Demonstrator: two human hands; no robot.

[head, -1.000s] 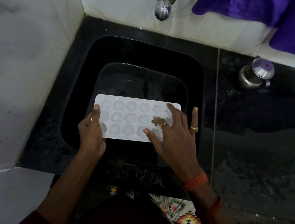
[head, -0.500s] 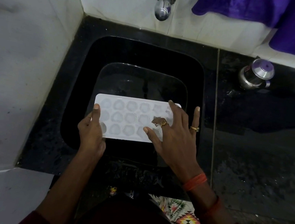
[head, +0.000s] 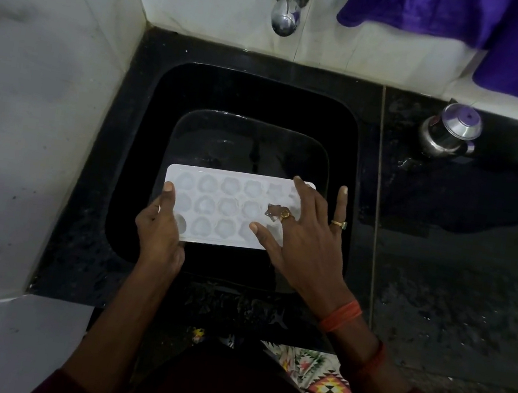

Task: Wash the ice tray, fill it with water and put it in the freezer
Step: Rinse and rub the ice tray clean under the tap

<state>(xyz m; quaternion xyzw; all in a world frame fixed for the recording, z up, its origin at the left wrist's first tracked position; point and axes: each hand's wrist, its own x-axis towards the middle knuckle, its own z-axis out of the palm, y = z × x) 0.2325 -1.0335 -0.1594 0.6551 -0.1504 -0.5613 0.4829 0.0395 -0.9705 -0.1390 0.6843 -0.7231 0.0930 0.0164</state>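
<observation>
A white ice tray is held level over the black sink, its long side running left to right and its moulded cells facing up. The left hand grips the tray's left end, thumb pressed on the top face and the other fingers hidden underneath. The right hand lies spread flat on the tray's right end, fingers apart, not closed around anything; two of them carry gold rings, and the little finger reaches past the tray's right edge. The steel tap juts from the white tiled wall above the sink, with no stream visible below it. On the wet black tabletop to the right stands a small steel pot with a lid. A purple cloth hangs against the wall above it.
</observation>
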